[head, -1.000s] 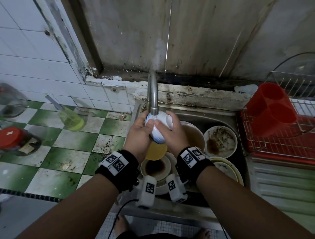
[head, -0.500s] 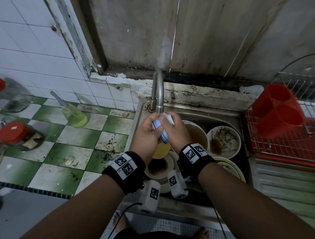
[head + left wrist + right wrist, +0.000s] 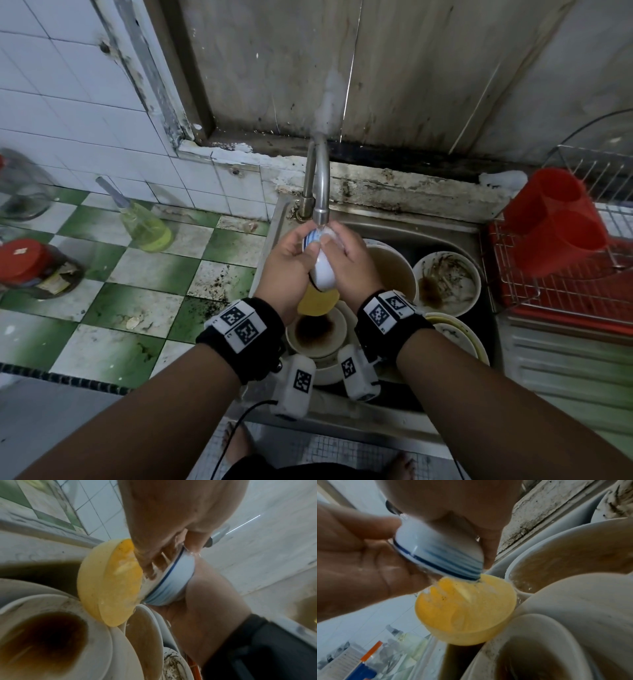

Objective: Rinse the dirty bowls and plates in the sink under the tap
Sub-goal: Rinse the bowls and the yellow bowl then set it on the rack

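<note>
Over sink (image 3: 404, 229), tilted blue-striped white bowl (image 3: 323, 270).

Light is dim, flat and bluish in the head view, with soft shadows and no hard glare; only a pale sheen lies on the tap (image 3: 320, 185) and the wall (image 3: 411, 68) above it, and straight lines bow toward the frame edges. The wrist views are strongly warped and soft: the bowl (image 3: 173, 582) is smeared by motion, and the left hand (image 3: 171, 513) and right hand (image 3: 462, 500) fill the lens out of focus. Backgrounds there wash out pale, and dishes (image 3: 556, 635) at the corners stretch and blur.
</note>
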